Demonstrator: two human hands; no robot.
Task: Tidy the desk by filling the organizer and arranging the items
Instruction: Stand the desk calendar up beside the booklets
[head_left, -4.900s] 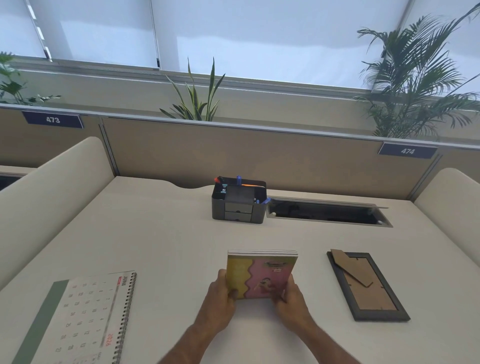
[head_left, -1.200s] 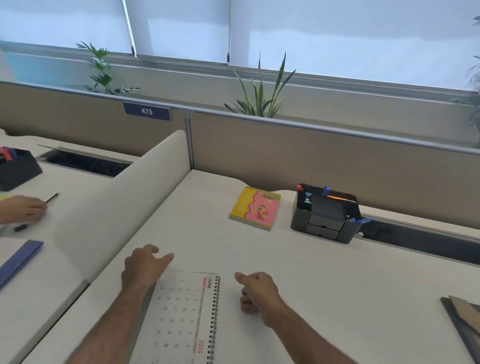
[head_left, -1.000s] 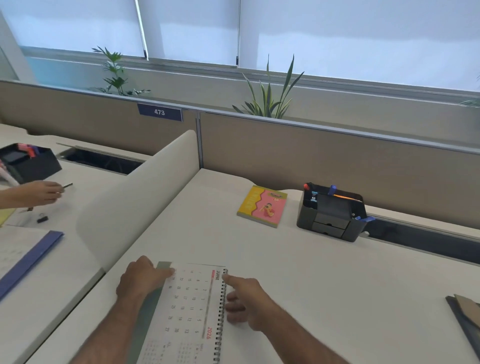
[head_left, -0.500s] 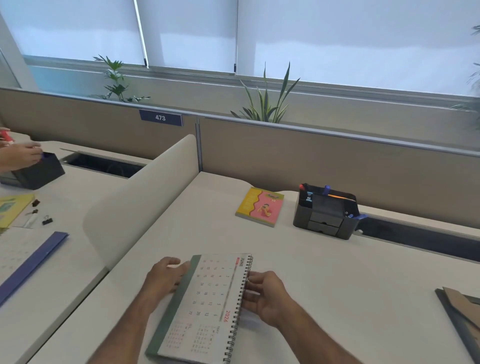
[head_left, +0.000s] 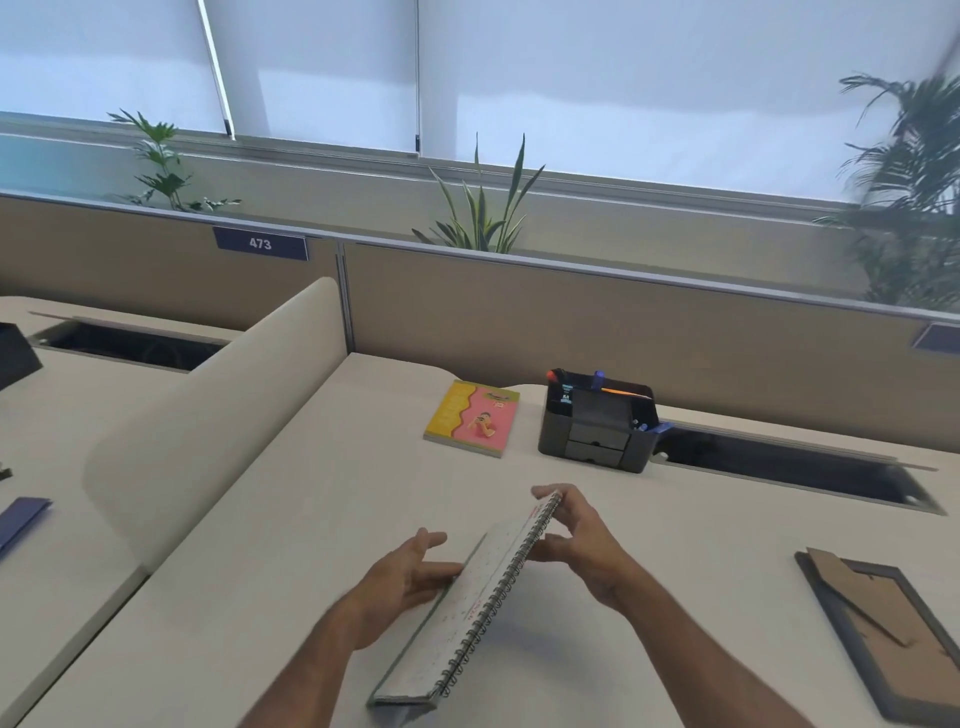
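A spiral-bound desk calendar (head_left: 470, 597) is lifted off the desk and tilted steeply, its wire spine turned to the right. My left hand (head_left: 402, 582) supports its left face with fingers spread. My right hand (head_left: 584, 545) grips the spine edge near the top. At the back of the desk stands a dark grey organizer (head_left: 597, 423) with pens and markers in it. A yellow and pink book (head_left: 474, 417) lies flat just left of the organizer.
A dark picture frame (head_left: 893, 623) lies face down at the right, its cardboard stand up. A cable slot (head_left: 789, 465) opens behind the organizer. A curved beige divider (head_left: 208, 415) borders the desk on the left, a partition wall at the back.
Both hands have taken the calendar from flat on the desk and tipped it up on edge, carrying it to the right. The other person's hand at the left desk is gone from view.
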